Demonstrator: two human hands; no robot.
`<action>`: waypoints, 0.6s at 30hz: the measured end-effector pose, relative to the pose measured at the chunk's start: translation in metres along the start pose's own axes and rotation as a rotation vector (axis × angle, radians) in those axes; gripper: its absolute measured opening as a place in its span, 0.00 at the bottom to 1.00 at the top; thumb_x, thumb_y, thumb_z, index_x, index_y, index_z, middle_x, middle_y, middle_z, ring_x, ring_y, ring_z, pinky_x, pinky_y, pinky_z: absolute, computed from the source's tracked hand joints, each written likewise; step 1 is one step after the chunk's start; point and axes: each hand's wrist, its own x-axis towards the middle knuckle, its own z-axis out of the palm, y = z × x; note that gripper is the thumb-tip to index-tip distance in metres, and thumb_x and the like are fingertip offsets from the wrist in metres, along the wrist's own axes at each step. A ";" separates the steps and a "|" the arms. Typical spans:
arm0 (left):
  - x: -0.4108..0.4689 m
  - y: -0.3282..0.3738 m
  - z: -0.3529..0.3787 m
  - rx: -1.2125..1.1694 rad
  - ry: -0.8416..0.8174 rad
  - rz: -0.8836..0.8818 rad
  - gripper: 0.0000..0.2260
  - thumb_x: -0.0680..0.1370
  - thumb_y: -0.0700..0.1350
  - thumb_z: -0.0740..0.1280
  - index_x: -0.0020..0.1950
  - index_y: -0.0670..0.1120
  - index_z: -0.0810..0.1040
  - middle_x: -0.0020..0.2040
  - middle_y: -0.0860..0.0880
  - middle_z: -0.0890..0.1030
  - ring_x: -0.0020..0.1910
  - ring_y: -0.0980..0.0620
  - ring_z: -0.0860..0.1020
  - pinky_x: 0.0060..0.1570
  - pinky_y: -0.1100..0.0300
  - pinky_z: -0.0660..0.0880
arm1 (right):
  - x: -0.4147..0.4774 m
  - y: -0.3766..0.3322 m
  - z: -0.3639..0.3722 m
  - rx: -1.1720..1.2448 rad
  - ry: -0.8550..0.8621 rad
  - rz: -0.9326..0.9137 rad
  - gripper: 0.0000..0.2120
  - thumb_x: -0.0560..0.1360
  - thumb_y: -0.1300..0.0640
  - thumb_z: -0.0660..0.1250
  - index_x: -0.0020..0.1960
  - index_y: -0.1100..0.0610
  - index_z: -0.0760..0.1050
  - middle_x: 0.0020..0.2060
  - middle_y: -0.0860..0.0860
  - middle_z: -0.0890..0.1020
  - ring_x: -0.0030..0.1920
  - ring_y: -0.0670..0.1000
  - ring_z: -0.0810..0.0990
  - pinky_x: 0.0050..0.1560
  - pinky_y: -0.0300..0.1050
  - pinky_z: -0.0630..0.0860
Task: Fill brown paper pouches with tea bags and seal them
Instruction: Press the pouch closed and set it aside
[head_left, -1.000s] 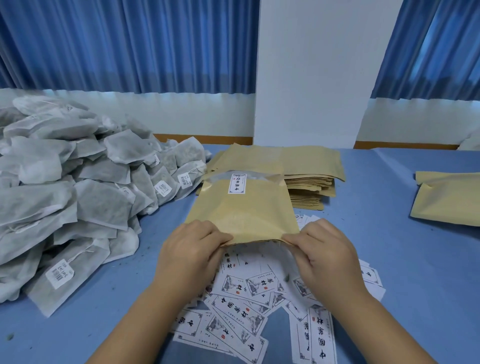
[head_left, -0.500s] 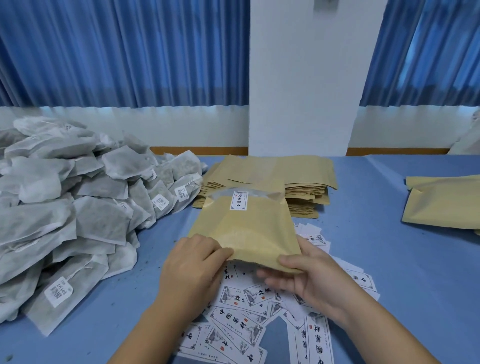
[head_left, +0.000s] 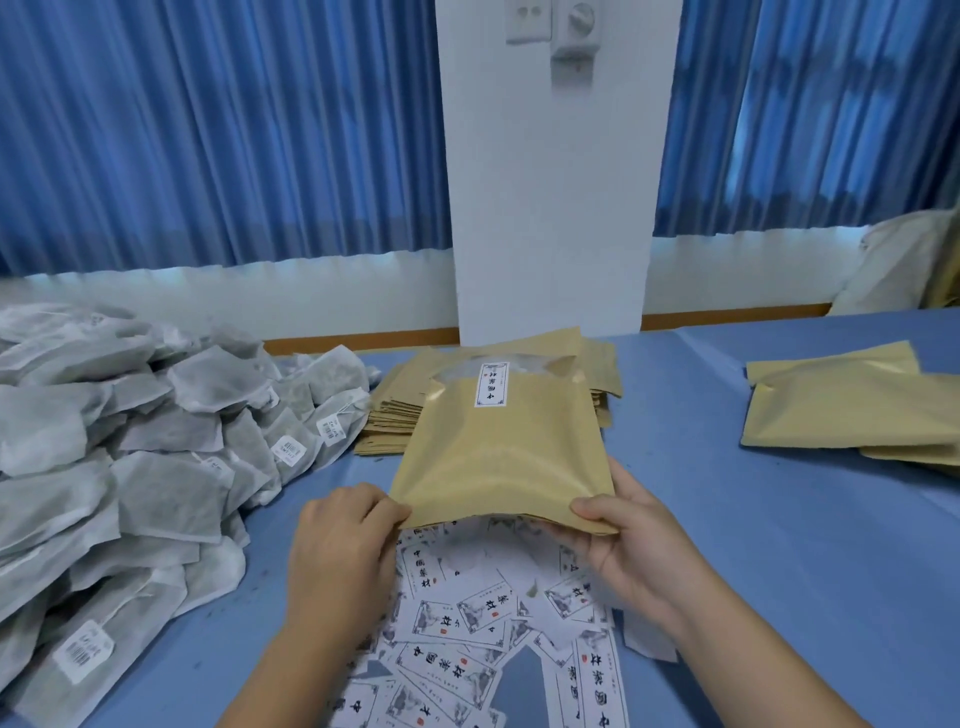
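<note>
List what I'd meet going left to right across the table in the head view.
heap of tea bags → left hand → held pouch → right hand → brown pouches lying at the right

1. Flat brown kraft-paper pouch (head_left: 498, 447), clear window strip + white printed label at far end. I see it raised off the tbl, far end tilted up and away. Left hand (head_left: 343, 545) pinches near-left corner; right hand (head_left: 628, 545) grips near-right corner.
2. Stack of flat brown paper pouches (head_left: 389, 415), directly behind item 1, partly hidden by it.
3. More brown paper pouches (head_left: 841, 410), far right, lying flat, overlapping.
4. Heap of grey-white mesh tea bags (head_left: 130, 467) w/ white barcode tags, left side, loose pile.
</note>
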 end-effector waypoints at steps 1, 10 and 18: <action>0.001 0.003 0.003 -0.013 -0.014 0.011 0.05 0.66 0.35 0.69 0.40 0.40 0.82 0.37 0.46 0.79 0.32 0.42 0.76 0.34 0.55 0.66 | -0.002 -0.003 -0.003 -0.015 0.004 -0.008 0.24 0.73 0.78 0.55 0.62 0.59 0.75 0.55 0.63 0.81 0.49 0.63 0.83 0.40 0.51 0.81; 0.053 0.077 0.034 -1.538 0.060 -1.209 0.11 0.81 0.48 0.62 0.60 0.44 0.73 0.55 0.46 0.81 0.46 0.49 0.84 0.44 0.54 0.79 | -0.022 -0.044 -0.037 -0.102 0.071 -0.107 0.21 0.73 0.72 0.57 0.62 0.57 0.72 0.51 0.62 0.83 0.45 0.65 0.83 0.32 0.46 0.80; 0.105 0.185 0.077 -1.943 -0.397 -1.268 0.09 0.79 0.35 0.62 0.58 0.39 0.76 0.44 0.39 0.83 0.38 0.44 0.84 0.32 0.57 0.80 | -0.052 -0.093 -0.087 -0.283 0.174 -0.194 0.23 0.74 0.68 0.63 0.65 0.50 0.70 0.53 0.58 0.83 0.47 0.61 0.84 0.36 0.44 0.79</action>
